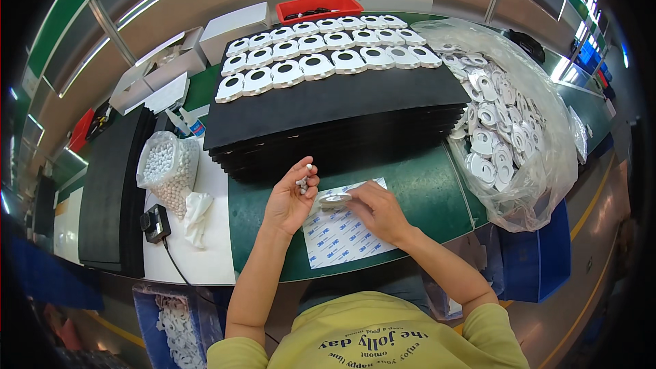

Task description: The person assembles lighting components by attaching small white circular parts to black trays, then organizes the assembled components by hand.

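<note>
Small white pegs [302, 182] are pinched in the left hand [290, 199], fingers curled, one peg raised at the fingertips. A white ring-shaped part [335, 199] is gripped flat by the right hand [378, 210], just right of the left hand and nearly touching it; its long axis runs left-right. Both are held over a sheet of backing paper [342, 232] on the green worktop [424, 191]. Finished parts [321, 51] are laid in rows on a black foam stack [335, 113] beyond; a bag of pegs [167, 167] sits left.
</note>
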Motion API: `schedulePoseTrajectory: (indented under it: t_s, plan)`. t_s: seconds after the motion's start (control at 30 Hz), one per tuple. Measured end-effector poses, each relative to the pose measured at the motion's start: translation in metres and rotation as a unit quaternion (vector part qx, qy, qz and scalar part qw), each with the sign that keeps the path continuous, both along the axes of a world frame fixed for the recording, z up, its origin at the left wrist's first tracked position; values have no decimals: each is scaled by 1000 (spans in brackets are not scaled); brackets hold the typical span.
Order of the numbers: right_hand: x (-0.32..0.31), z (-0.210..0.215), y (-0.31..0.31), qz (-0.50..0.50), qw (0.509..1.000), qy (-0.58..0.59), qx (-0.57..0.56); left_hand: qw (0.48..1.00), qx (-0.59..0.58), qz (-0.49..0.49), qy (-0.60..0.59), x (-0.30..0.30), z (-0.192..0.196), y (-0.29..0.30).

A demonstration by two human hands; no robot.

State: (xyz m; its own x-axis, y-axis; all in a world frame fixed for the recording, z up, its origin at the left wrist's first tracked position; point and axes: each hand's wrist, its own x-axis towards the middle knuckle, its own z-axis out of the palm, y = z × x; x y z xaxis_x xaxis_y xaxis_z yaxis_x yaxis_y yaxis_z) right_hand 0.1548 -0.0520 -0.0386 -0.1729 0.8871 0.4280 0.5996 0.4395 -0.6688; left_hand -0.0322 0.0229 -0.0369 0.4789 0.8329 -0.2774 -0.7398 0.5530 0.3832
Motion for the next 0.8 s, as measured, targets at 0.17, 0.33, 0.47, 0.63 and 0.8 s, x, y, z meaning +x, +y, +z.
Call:
schedulePoseTrajectory:
  t_s: [0.17, 0.33, 0.47, 0.63, 0.8]
  plan:
    - [1, 8, -2, -35, 989, 120, -77, 1000, 11, -17, 0, 0, 6, -2]
    - [0, 18, 12, -51, 904, 406, -125, 999, 26, -45, 3, 2, 1, -4]
    - [-7, 20, 23, -42, 879, 458, -124, 997, 44, -54, 28, 8, 0, -6]
    - [-10, 23, 27, -42, 872, 468, -136, 995, 58, -64, 46, 16, 3, -7]
    - [-9, 21, 29, -33, 876, 459, -143, 993, 67, -66, 74, 19, 4, -9]
